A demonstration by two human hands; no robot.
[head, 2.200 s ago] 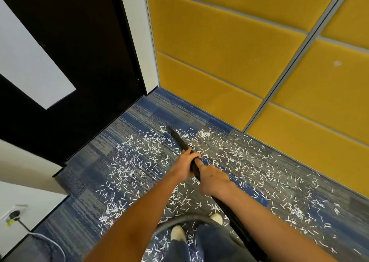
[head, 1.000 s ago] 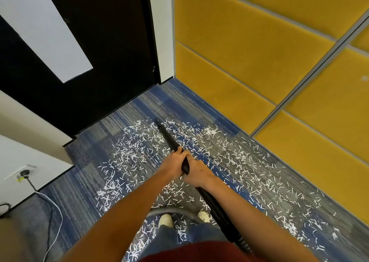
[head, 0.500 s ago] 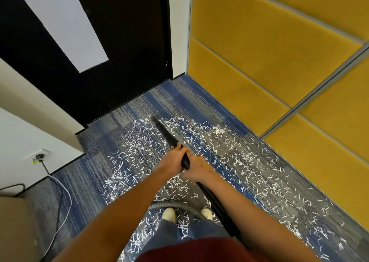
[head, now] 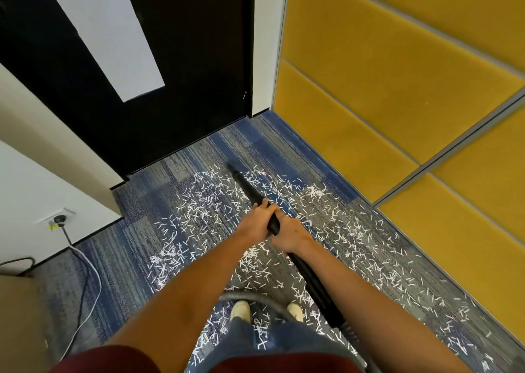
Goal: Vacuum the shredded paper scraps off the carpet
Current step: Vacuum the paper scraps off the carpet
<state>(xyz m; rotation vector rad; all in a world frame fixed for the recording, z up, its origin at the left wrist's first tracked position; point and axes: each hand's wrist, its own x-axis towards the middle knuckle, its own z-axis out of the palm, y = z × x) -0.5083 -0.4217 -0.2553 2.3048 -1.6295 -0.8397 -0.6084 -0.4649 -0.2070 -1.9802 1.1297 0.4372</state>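
Observation:
A black vacuum wand (head: 246, 185) runs from my lap up to a narrow nozzle tip (head: 230, 165) resting on the blue-grey carpet (head: 136, 247). My left hand (head: 257, 222) grips the wand just ahead of my right hand (head: 289, 235), which also grips it. White shredded paper scraps (head: 199, 205) lie scattered thickly on both sides of the wand and back toward my shoes (head: 241, 310). A grey hose (head: 247, 297) curves across in front of my feet.
A black door (head: 184, 60) with a white panel stands ahead, yellow wall panels (head: 383, 74) run along the right. At the left, a wall outlet (head: 58, 219) holds a plug, with cables (head: 85, 276) trailing on the carpet beside a brown box (head: 20, 316).
The view has swung left, showing more of the outlet and cables. The nozzle tip has slid a little farther toward the door. Both hands keep their grip on the wand.

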